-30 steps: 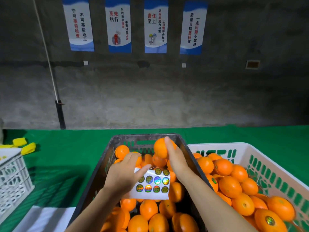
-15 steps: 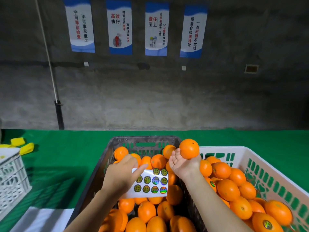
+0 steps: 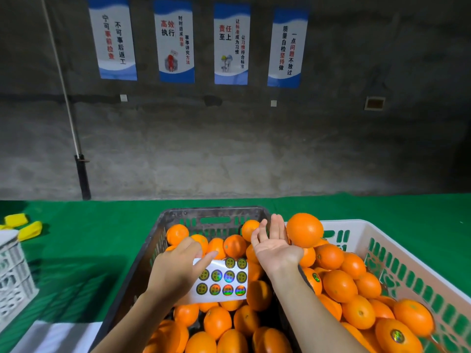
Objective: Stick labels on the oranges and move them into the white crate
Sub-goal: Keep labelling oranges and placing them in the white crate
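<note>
My left hand (image 3: 175,271) holds a white sheet of round shiny labels (image 3: 224,282) over the dark crate (image 3: 214,212), which is full of oranges. My right hand (image 3: 274,244) is palm up with straight fingers above the gap between the two crates and holds nothing. One orange (image 3: 304,229) is just off its fingertips to the right, above the pile in the white crate (image 3: 356,225). The white crate holds many oranges, some with a round label, such as the labelled orange (image 3: 397,336).
A green cloth (image 3: 102,225) covers the table. Yellow objects (image 3: 28,228) lie at the far left, beside a white basket (image 3: 12,273). A grey wall with several posters and a pole stands behind the table.
My right hand carried an orange from the dark crate to the right and opened; the orange has left the hand over the white crate. My left hand kept holding the label sheet.
</note>
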Demonstrator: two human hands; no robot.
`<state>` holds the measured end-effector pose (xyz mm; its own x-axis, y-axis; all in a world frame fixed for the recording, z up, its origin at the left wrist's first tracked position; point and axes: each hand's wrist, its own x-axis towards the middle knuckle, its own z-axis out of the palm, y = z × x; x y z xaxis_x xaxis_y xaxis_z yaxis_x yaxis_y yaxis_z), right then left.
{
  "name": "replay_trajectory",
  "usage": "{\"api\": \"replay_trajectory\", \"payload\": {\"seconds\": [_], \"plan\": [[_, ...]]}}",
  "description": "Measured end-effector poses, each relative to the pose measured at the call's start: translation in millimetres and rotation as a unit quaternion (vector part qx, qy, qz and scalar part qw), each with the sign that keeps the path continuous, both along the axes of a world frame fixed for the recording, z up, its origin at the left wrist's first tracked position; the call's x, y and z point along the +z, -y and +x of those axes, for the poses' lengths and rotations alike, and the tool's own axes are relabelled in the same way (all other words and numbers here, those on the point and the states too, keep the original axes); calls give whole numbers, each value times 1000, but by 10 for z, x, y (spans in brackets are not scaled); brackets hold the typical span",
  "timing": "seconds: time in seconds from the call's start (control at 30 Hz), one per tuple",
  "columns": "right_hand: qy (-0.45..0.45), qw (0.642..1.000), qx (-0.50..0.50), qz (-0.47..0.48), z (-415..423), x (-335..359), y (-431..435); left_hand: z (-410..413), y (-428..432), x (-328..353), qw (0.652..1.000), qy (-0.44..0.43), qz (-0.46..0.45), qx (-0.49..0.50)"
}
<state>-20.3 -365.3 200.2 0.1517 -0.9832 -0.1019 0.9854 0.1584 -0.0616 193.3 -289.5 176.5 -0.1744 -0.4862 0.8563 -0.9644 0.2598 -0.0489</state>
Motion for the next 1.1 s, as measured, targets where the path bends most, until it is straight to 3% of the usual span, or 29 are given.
{"api": "replay_trajectory", "payload": {"seconds": [0.13, 0.23, 0.37, 0.47, 0.6, 0.7, 0.9, 1.0, 1.1], "plan": [[-44, 998, 21, -38, -34, -29, 43, -10, -8, 13, 1000, -8, -4, 2], [-172, 981, 64, -59, -35, -14, 40, -8, -5, 16, 1000, 11, -15, -2], [-433, 895, 86, -60, 77, 24, -13, 16, 0, 13, 999, 27, -11, 30], [-532, 833, 138, -68, 225, 12, -80, 36, -36, 57, 998, -3, 9, 54], [-573, 769, 246, -141, 263, -22, -138, 1, -100, 137, 990, -97, 71, 73], [-573, 759, 233, -201, 244, -62, -107, 9, -90, 132, 976, -154, 114, 107], [-654, 710, 153, -211, 234, -149, -71, 15, -43, 106, 977, -78, 126, 156], [-679, 688, 146, -211, 234, -167, -57, 9, -1, 69, 960, -190, 185, 96], [-693, 670, 147, -221, 249, -165, -67, -35, 28, 62, 915, -304, 265, -18]]}}
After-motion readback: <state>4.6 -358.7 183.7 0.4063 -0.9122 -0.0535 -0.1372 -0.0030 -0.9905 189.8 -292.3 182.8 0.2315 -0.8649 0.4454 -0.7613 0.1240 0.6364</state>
